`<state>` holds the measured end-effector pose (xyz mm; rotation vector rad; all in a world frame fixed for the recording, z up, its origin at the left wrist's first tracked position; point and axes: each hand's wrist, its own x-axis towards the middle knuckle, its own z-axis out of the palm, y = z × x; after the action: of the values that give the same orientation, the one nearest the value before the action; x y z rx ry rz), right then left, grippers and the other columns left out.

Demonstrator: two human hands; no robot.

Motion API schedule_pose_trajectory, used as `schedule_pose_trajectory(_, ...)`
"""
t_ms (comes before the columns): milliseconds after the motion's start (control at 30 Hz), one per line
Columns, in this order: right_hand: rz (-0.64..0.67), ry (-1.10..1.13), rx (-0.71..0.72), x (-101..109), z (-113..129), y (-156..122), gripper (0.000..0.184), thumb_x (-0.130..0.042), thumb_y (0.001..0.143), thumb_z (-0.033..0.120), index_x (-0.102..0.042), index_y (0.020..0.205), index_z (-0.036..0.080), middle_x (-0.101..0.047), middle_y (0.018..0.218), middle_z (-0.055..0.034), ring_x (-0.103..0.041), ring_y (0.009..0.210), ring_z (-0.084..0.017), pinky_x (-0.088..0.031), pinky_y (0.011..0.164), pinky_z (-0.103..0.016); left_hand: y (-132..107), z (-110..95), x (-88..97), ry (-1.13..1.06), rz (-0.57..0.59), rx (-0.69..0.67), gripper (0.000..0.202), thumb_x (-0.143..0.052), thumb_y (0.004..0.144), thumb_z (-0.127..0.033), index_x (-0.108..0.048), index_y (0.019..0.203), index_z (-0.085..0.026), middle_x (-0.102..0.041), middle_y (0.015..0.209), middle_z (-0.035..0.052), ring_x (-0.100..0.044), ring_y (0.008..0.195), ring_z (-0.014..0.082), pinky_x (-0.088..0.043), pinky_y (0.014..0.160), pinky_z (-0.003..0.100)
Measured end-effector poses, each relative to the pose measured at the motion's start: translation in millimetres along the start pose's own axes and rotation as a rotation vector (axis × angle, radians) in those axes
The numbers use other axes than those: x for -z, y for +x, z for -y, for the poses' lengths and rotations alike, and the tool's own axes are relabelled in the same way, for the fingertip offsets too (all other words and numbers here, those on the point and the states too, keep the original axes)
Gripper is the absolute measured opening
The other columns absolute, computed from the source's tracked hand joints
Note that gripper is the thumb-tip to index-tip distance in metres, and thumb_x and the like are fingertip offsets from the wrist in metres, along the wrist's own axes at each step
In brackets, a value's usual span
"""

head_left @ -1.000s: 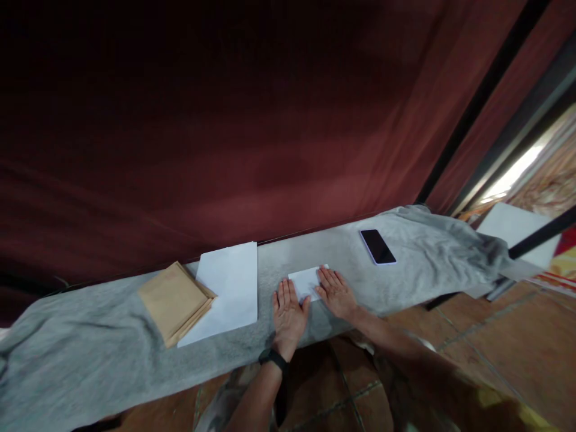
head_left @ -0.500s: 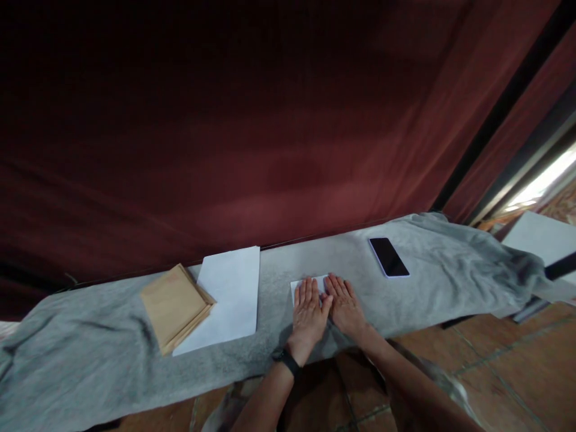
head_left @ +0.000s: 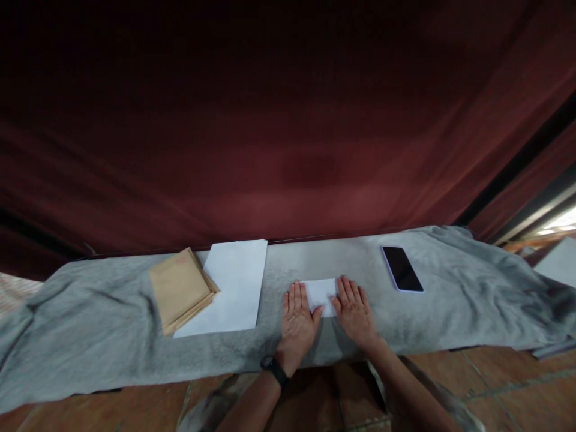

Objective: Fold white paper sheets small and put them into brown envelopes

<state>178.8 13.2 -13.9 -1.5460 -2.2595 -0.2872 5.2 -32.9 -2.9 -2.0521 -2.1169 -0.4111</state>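
A small piece of folded white paper [head_left: 321, 295] lies flat on the grey cloth between my hands. My left hand [head_left: 297, 318] rests palm down over its left edge, fingers stretched out and thumb on the paper. Over the right edge lies my right hand [head_left: 354, 309], also flat, its thumb touching the paper. Both hands hide the paper's side edges. A black band [head_left: 275, 369] is on my left wrist.
The grey cloth [head_left: 112, 342] covers a long narrow surface. To the left, brown envelopes [head_left: 180, 285] overlap white sheets [head_left: 236, 282]. A phone [head_left: 402, 269] lies to the right. A dark red curtain [head_left: 279, 180] hangs right behind.
My hands have slid apart, the left one toward the left edge of the paper and the right one to its right edge. More of the paper shows between them. The camera view has shifted slightly.
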Motion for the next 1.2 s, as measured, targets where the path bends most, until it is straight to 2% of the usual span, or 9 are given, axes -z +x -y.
schedule_pose_trajectory(100,-0.030,-0.003,-0.067,0.4,-8.4,2.0,0.056,-0.032,0.106,0.038,-0.042,0.155,0.011,-0.053,0.152,-0.0190,-0.050,0.139,-0.036,-0.034,0.116,-0.057,1.0,-1.7,3.1,0.004,0.007,0.003,0.075,-0.040,0.101,-0.054,-0.032,0.157,-0.004,-0.041,0.159,0.0238,-0.035,0.151,0.0324,-0.033,0.122,0.053)
schedule_pose_trajectory(200,-0.101,0.032,-0.100,4.1,-13.0,7.0,0.059,-0.031,0.106,0.036,-0.031,0.159,0.008,-0.048,0.154,-0.0232,-0.047,0.141,-0.036,-0.034,0.115,-0.059,2.4,-5.7,8.1,0.009,0.021,0.007,0.075,-0.038,0.102,-0.053,-0.033,0.157,-0.003,-0.041,0.159,0.0237,-0.034,0.151,0.0324,-0.031,0.123,0.054)
schedule_pose_trajectory(267,-0.112,0.112,-0.039,7.8,-9.4,10.7,0.062,-0.029,0.107,0.035,-0.021,0.162,0.008,-0.041,0.159,-0.0234,-0.042,0.146,-0.035,-0.037,0.115,-0.057,3.1,-8.4,12.4,0.012,0.045,0.011,0.074,-0.036,0.102,-0.053,-0.035,0.155,-0.002,-0.039,0.160,0.0236,-0.031,0.153,0.0325,-0.029,0.124,0.054)
schedule_pose_trajectory(367,-0.030,0.259,0.112,12.2,7.6,11.6,0.062,-0.024,0.107,0.034,-0.013,0.164,0.010,-0.035,0.164,-0.0196,-0.033,0.151,-0.029,-0.039,0.116,-0.053,4.5,-11.4,18.2,0.016,0.095,-0.033,0.068,-0.035,0.102,-0.045,-0.035,0.156,-0.003,-0.033,0.164,0.0198,-0.024,0.155,0.0308,-0.024,0.127,0.053)
schedule_pose_trajectory(500,0.134,0.293,0.238,13.9,29.8,3.2,0.060,-0.027,0.107,0.030,-0.020,0.163,0.012,-0.038,0.163,-0.0161,-0.034,0.152,-0.024,-0.035,0.121,-0.048,7.4,-13.2,21.2,0.025,0.159,-0.136,0.061,-0.033,0.099,-0.024,-0.032,0.158,-0.007,-0.030,0.167,0.0134,-0.016,0.157,0.0259,-0.018,0.130,0.050)
schedule_pose_trajectory(600,0.163,0.238,0.249,12.6,30.7,-1.2,0.058,-0.028,0.107,0.030,-0.025,0.162,0.014,-0.040,0.162,-0.0144,-0.037,0.150,-0.025,-0.032,0.122,-0.048,9.1,-14.6,21.3,0.017,0.182,-0.151,0.063,-0.033,0.096,-0.018,-0.031,0.159,-0.010,-0.031,0.167,0.0114,-0.017,0.157,0.0246,-0.019,0.130,0.051)
schedule_pose_trajectory(867,0.144,0.145,0.278,10.7,17.0,-3.2,0.056,-0.026,0.107,0.031,-0.033,0.159,0.011,-0.035,0.164,-0.0149,-0.031,0.153,-0.025,-0.030,0.123,-0.047,8.1,-14.9,22.5,-0.018,0.203,-0.187,0.058,-0.030,0.100,-0.020,-0.034,0.158,-0.012,-0.036,0.165,0.0106,-0.028,0.154,0.0255,-0.026,0.126,0.049)
schedule_pose_trajectory(1033,0.154,0.114,0.352,11.4,10.3,-3.4,0.056,-0.028,0.105,0.022,-0.033,0.159,0.015,-0.034,0.165,-0.0130,-0.026,0.155,-0.026,-0.029,0.123,-0.051,6.9,-16.9,21.9,0.020,0.188,-0.221,0.056,-0.032,0.102,-0.023,-0.038,0.155,-0.007,-0.037,0.163,0.0148,-0.030,0.153,0.0255,-0.027,0.126,0.045)
schedule_pose_trajectory(1200,0.155,0.102,0.351,11.0,-3.0,1.6,0.057,-0.030,0.103,0.019,-0.032,0.160,0.017,-0.036,0.164,-0.0131,-0.030,0.153,-0.028,-0.031,0.121,-0.056,5.3,-16.4,24.8,-0.022,0.197,-0.233,0.057,-0.031,0.106,-0.035,-0.040,0.153,-0.005,-0.036,0.164,0.0148,-0.030,0.153,0.0256,-0.025,0.127,0.043)
